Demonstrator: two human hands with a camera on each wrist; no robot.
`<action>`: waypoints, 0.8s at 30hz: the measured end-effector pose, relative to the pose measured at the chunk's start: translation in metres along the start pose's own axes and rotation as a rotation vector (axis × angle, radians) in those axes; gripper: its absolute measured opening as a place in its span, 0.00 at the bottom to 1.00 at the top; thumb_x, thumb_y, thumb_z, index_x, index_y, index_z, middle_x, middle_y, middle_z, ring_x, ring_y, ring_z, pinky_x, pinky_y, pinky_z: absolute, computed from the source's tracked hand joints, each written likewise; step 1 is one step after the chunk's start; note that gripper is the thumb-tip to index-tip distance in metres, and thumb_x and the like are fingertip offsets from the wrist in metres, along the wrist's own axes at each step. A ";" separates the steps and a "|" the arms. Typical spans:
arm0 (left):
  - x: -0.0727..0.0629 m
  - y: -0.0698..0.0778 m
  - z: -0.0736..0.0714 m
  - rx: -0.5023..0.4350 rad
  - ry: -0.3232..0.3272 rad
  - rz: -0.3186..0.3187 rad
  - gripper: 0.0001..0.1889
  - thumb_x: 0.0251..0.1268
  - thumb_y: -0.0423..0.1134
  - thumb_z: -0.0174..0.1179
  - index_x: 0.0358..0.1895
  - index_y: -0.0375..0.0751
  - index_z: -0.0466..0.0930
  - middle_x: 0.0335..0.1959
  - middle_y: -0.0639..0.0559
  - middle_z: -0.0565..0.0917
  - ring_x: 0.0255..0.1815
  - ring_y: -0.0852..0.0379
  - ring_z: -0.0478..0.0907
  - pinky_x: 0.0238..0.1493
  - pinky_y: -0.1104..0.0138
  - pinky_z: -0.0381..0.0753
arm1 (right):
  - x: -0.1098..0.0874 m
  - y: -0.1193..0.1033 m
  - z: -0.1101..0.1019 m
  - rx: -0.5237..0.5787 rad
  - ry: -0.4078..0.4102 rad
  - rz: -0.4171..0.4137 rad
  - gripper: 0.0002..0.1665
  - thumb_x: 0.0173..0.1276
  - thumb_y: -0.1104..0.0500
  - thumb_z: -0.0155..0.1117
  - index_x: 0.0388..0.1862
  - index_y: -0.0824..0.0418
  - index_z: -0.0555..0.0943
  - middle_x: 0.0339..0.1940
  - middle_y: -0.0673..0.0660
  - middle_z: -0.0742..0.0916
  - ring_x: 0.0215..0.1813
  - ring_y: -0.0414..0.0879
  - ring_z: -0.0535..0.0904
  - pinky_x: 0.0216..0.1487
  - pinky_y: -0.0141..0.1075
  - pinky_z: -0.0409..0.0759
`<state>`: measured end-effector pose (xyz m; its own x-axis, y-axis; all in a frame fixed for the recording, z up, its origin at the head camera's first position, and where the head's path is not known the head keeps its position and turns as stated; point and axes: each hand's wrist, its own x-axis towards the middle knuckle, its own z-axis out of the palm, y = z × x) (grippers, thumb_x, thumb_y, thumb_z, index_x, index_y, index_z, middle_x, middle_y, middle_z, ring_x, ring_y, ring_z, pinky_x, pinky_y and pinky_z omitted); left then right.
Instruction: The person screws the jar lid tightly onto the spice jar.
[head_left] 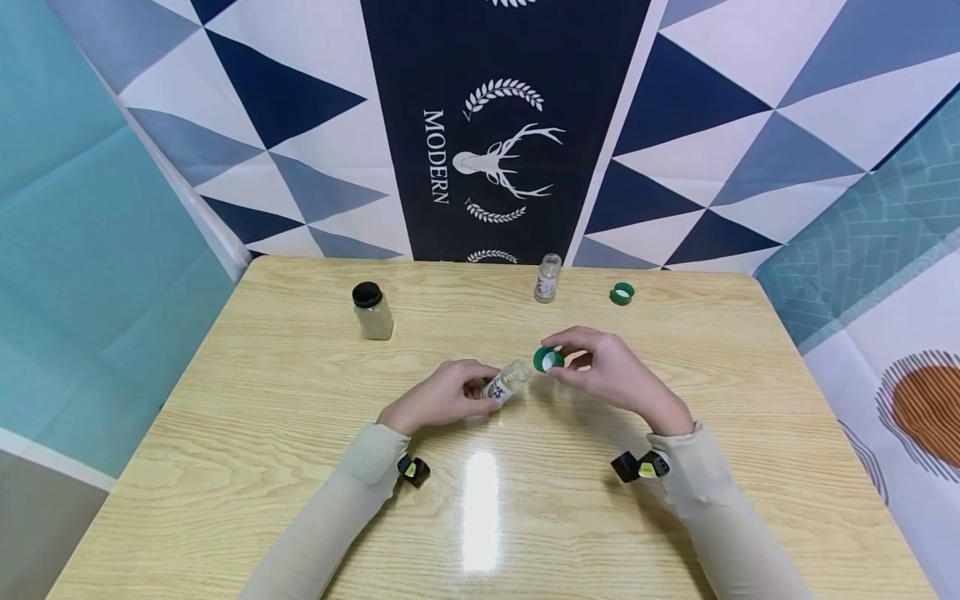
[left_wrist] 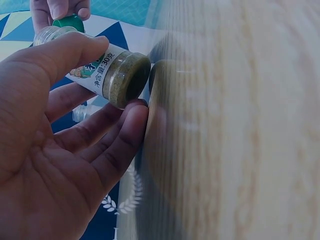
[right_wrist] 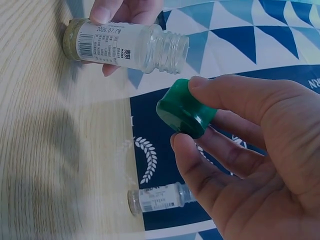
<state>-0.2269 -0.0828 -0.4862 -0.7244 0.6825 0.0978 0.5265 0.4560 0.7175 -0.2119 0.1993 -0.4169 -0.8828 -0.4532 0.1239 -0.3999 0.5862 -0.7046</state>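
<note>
My left hand (head_left: 450,394) grips a small glass spice jar (right_wrist: 122,46) around its labelled body, tilted so that its bare threaded mouth points toward the right hand. Brownish-green powder (left_wrist: 115,80) lies in the bottom of the jar. Between thumb and fingers, my right hand (head_left: 618,371) pinches a green cap (right_wrist: 184,107), its pale inside showing in the head view (head_left: 550,360). The cap is right beside the jar's mouth, with a small gap between them in the right wrist view.
At the table's back stands a second, uncapped glass jar (head_left: 547,279), with another green cap (head_left: 622,293) to its right. A black-lidded jar (head_left: 373,312) stands at the back left of the wooden table (head_left: 300,400). Patterned cloth (head_left: 315,125) hangs behind.
</note>
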 end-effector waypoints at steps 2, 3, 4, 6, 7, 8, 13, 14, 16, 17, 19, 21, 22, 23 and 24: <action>0.000 0.000 0.000 -0.001 0.000 0.001 0.18 0.69 0.45 0.69 0.59 0.47 0.85 0.37 0.58 0.83 0.33 0.64 0.76 0.35 0.72 0.78 | 0.000 0.000 0.000 -0.002 -0.006 -0.004 0.21 0.65 0.66 0.75 0.58 0.62 0.85 0.54 0.59 0.88 0.50 0.51 0.86 0.49 0.42 0.87; 0.000 0.000 0.000 -0.002 -0.001 0.000 0.18 0.69 0.45 0.69 0.60 0.47 0.85 0.37 0.58 0.83 0.33 0.64 0.76 0.34 0.72 0.78 | 0.000 -0.001 0.001 -0.004 -0.008 -0.007 0.22 0.65 0.66 0.75 0.58 0.62 0.85 0.54 0.59 0.88 0.50 0.51 0.86 0.49 0.42 0.88; 0.000 0.000 0.000 -0.004 -0.001 0.002 0.18 0.69 0.44 0.69 0.60 0.47 0.85 0.37 0.58 0.83 0.33 0.64 0.76 0.34 0.72 0.78 | 0.000 -0.001 0.001 -0.005 -0.009 -0.010 0.22 0.65 0.66 0.75 0.58 0.62 0.85 0.54 0.60 0.88 0.50 0.51 0.86 0.48 0.42 0.88; 0.000 0.000 0.000 -0.005 -0.002 0.003 0.19 0.69 0.44 0.69 0.60 0.47 0.84 0.37 0.58 0.84 0.33 0.64 0.76 0.34 0.72 0.78 | 0.000 -0.001 0.001 -0.004 -0.012 -0.016 0.22 0.64 0.66 0.75 0.58 0.63 0.85 0.54 0.59 0.88 0.50 0.51 0.85 0.48 0.41 0.88; 0.000 0.000 -0.001 -0.006 -0.003 0.005 0.18 0.69 0.45 0.69 0.60 0.47 0.85 0.37 0.58 0.84 0.33 0.64 0.76 0.34 0.72 0.78 | 0.000 -0.001 0.002 -0.003 -0.014 -0.018 0.22 0.64 0.66 0.75 0.57 0.63 0.85 0.54 0.59 0.88 0.50 0.51 0.85 0.48 0.41 0.88; 0.000 0.000 -0.001 -0.006 -0.004 0.006 0.18 0.69 0.45 0.69 0.60 0.47 0.85 0.38 0.58 0.84 0.33 0.63 0.76 0.34 0.72 0.78 | 0.000 -0.001 0.002 -0.003 -0.015 -0.021 0.21 0.64 0.66 0.75 0.57 0.62 0.86 0.53 0.59 0.89 0.49 0.51 0.86 0.48 0.41 0.88; 0.000 0.000 -0.001 -0.002 -0.004 0.011 0.19 0.69 0.45 0.69 0.61 0.47 0.84 0.39 0.58 0.84 0.34 0.63 0.77 0.35 0.72 0.78 | 0.000 -0.002 0.002 -0.006 -0.024 -0.030 0.21 0.64 0.66 0.75 0.57 0.62 0.86 0.53 0.59 0.89 0.49 0.50 0.86 0.47 0.41 0.88; 0.000 0.000 -0.001 -0.002 -0.004 0.012 0.20 0.69 0.46 0.69 0.61 0.47 0.84 0.39 0.58 0.84 0.34 0.63 0.77 0.35 0.73 0.79 | 0.001 -0.002 0.002 -0.007 -0.026 -0.030 0.21 0.65 0.66 0.75 0.57 0.62 0.86 0.53 0.59 0.89 0.49 0.50 0.86 0.47 0.41 0.88; 0.000 0.000 -0.001 -0.006 -0.005 0.015 0.20 0.70 0.45 0.69 0.61 0.47 0.84 0.39 0.57 0.84 0.34 0.63 0.77 0.36 0.72 0.79 | 0.001 -0.002 0.003 -0.008 -0.029 -0.027 0.21 0.65 0.65 0.75 0.57 0.62 0.86 0.53 0.59 0.89 0.49 0.50 0.85 0.47 0.42 0.88; 0.000 0.000 -0.001 -0.008 -0.007 0.014 0.20 0.70 0.46 0.69 0.61 0.47 0.84 0.39 0.58 0.84 0.34 0.63 0.77 0.36 0.72 0.79 | 0.001 -0.002 0.003 -0.006 -0.030 -0.026 0.21 0.65 0.65 0.75 0.57 0.62 0.86 0.53 0.59 0.89 0.50 0.51 0.86 0.48 0.42 0.88; 0.000 0.000 -0.002 -0.011 -0.010 0.014 0.19 0.70 0.45 0.69 0.61 0.48 0.84 0.39 0.57 0.84 0.34 0.63 0.77 0.36 0.72 0.79 | 0.001 -0.001 0.003 0.003 -0.033 -0.023 0.21 0.65 0.65 0.75 0.57 0.62 0.86 0.53 0.59 0.89 0.51 0.52 0.86 0.49 0.44 0.88; -0.001 0.000 -0.002 -0.011 -0.011 0.014 0.19 0.70 0.45 0.69 0.61 0.48 0.84 0.38 0.57 0.84 0.34 0.62 0.77 0.36 0.72 0.78 | 0.001 -0.001 0.003 0.018 -0.036 -0.021 0.21 0.65 0.65 0.75 0.58 0.62 0.85 0.53 0.59 0.89 0.52 0.53 0.87 0.50 0.45 0.88; -0.001 0.000 -0.001 -0.011 -0.012 0.011 0.19 0.70 0.46 0.69 0.62 0.48 0.84 0.38 0.57 0.84 0.35 0.62 0.77 0.36 0.72 0.78 | 0.001 0.000 0.003 0.026 -0.038 -0.021 0.21 0.65 0.65 0.75 0.58 0.63 0.85 0.53 0.60 0.89 0.53 0.54 0.87 0.50 0.45 0.88; -0.001 0.000 -0.001 -0.010 -0.013 0.010 0.20 0.70 0.46 0.69 0.62 0.48 0.84 0.39 0.57 0.84 0.35 0.61 0.77 0.36 0.71 0.78 | 0.001 0.000 0.003 0.035 -0.040 -0.021 0.21 0.66 0.65 0.75 0.58 0.63 0.85 0.54 0.60 0.89 0.54 0.55 0.87 0.51 0.46 0.88; -0.001 0.000 -0.001 -0.009 -0.013 0.008 0.20 0.70 0.46 0.69 0.62 0.48 0.84 0.39 0.57 0.83 0.35 0.61 0.77 0.36 0.71 0.79 | 0.000 0.000 0.003 0.044 -0.043 -0.020 0.21 0.66 0.66 0.75 0.58 0.64 0.85 0.54 0.60 0.89 0.54 0.55 0.87 0.52 0.47 0.88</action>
<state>-0.2270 -0.0841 -0.4856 -0.7143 0.6934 0.0949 0.5283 0.4453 0.7229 -0.2114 0.1967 -0.4190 -0.8630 -0.4934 0.1086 -0.4049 0.5470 -0.7327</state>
